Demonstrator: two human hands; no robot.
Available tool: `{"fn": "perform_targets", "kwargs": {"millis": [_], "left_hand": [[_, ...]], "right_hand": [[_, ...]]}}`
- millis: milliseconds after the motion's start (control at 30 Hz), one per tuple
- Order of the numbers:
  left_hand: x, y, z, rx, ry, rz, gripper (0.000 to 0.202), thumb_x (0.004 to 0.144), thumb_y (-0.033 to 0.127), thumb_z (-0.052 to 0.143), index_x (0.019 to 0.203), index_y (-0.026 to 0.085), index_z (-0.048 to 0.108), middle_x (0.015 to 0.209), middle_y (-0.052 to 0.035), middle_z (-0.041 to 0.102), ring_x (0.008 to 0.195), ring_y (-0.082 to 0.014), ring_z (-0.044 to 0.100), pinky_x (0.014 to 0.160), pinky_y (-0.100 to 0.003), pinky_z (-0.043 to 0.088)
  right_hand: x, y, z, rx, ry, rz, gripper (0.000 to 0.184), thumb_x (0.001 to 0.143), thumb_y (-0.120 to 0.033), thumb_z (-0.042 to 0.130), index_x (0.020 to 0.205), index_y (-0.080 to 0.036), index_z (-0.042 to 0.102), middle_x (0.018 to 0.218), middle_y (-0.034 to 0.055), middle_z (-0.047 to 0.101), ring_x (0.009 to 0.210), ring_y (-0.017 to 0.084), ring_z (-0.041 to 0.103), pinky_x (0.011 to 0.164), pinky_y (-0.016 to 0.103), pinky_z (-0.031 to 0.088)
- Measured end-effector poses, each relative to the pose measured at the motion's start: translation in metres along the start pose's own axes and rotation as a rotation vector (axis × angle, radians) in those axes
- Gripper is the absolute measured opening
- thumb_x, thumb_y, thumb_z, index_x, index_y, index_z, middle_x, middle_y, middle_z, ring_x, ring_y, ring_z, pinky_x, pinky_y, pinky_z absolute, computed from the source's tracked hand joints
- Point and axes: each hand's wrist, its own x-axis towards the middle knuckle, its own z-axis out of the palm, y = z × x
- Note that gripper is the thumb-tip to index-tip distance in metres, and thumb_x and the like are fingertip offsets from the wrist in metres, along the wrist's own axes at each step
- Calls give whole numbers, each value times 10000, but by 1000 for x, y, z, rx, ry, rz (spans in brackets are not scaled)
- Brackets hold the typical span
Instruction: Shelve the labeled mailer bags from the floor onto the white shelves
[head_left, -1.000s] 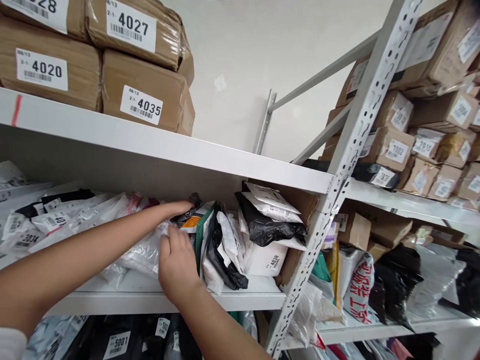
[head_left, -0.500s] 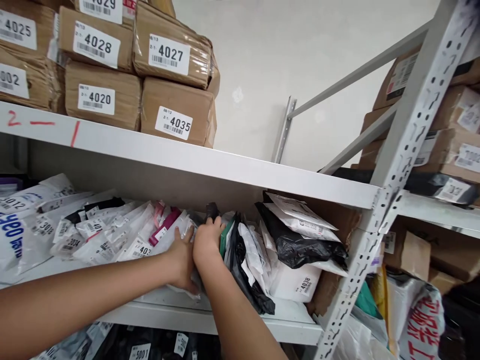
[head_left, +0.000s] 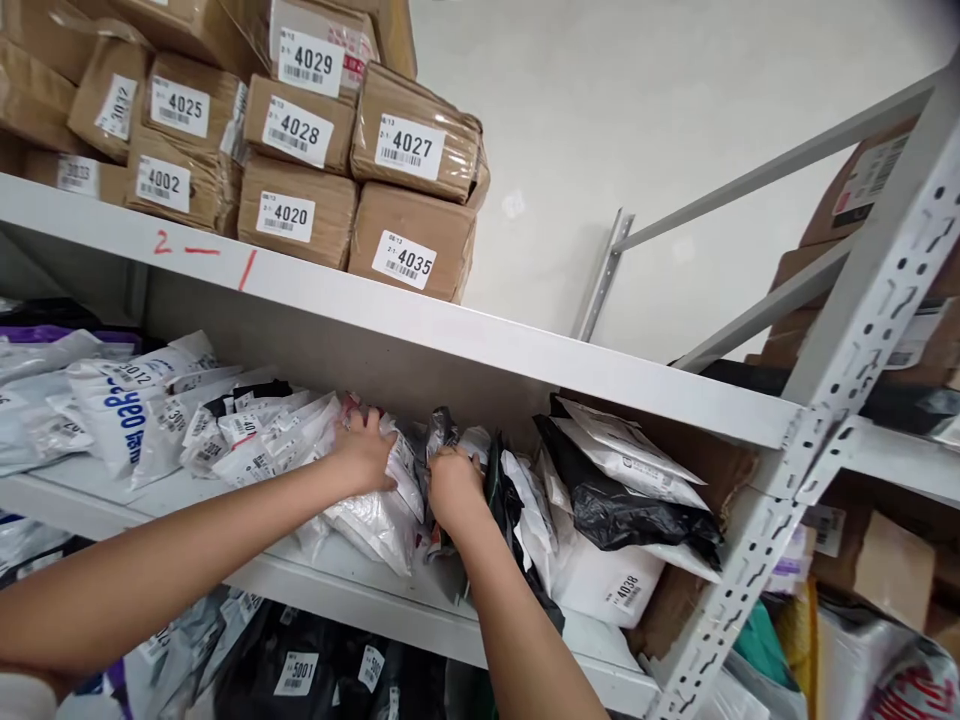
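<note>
My left hand [head_left: 364, 455] lies with spread fingers against a white plastic mailing bag [head_left: 375, 525] in the row on the middle shelf. A pink-red bag shows partly behind its fingers. Just to the right, my right hand [head_left: 454, 488] has its fingers curled round a dark grey plastic mailing bag [head_left: 441, 428]; its grip is partly hidden. A narrow gap separates the hands. Right of my right hand stand black and white mailing bags [head_left: 529, 500], packed on edge. Labelled white parcels [head_left: 255, 430] lean to the left of my left hand.
The upper shelf's white edge [head_left: 420, 310] runs above my hands. Labelled cardboard boxes [head_left: 289, 205] are stacked on it. A perforated metal post [head_left: 847, 330] rises at the right. A black bag [head_left: 630, 500] lies over a white parcel labelled 4038 [head_left: 611, 580]. Black parcels [head_left: 296, 665] fill the shelf below.
My hands have moved apart. The left has shifted left over the white bags, and a gap shows between the parcels. The view has turned left, bringing more boxes in.
</note>
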Motion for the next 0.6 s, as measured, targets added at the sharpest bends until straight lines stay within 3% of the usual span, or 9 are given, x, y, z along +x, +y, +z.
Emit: {"fn": "perform_targets", "kwargs": {"millis": [67,133,233,300,400,500,600], "left_hand": [[-2,-2,0,24,-35,-17,707,776,457,641,1437,309,441,1461,-257,391,1361,-486,333,1055,-656,290],[-4,4,1,47,-40,59,617,788,424,624,1380,280,526,1449,-276,405,1382,-477,308,1093,-679,192],[-4,17,3,82,-75,163,873,649,560,746,1392,163,516,1527,-335,227,1425,-512,172,1105,-703,143],[0,21,4,75,-108,188,1024,536,572,834,1391,113,507,1509,-355,240,1385,-522,247,1068,-714,243],[9,16,9,18,-50,200,897,535,426,886,1304,80,580,1421,-317,394,1292,-467,397,1027,-655,370],[18,3,18,-53,20,265,786,586,350,865,1288,138,583,1431,-222,426,1312,-401,402,1094,-562,354],[28,-11,16,-128,-18,315,792,572,277,852,1296,138,561,1417,-191,476,1280,-361,462,1098,-448,380]], "right_hand": [[-4,-3,-5,27,10,13,281,890,-123,464,1046,-157,695,1181,138,641,1165,324,535,1033,558,382],[-7,-6,-9,56,35,34,277,922,-169,456,1089,-180,677,1198,113,627,1141,313,546,1006,523,409],[-8,-8,-12,73,70,46,285,961,-218,414,1102,-194,660,1208,93,613,1099,309,561,962,499,439],[-8,-9,-12,40,77,31,315,980,-234,374,1108,-174,655,1201,108,616,1108,320,550,955,513,438],[-9,-9,-9,-34,67,-38,364,984,-217,335,1117,-106,654,1170,153,633,1158,345,515,983,538,406],[-10,-9,-6,-56,48,-103,383,964,-203,342,1090,-46,668,1136,199,646,1153,361,512,1011,530,367],[-11,-9,-5,-39,-2,-196,308,922,-257,463,997,-79,703,1053,177,677,1094,333,540,1019,476,352]]}}
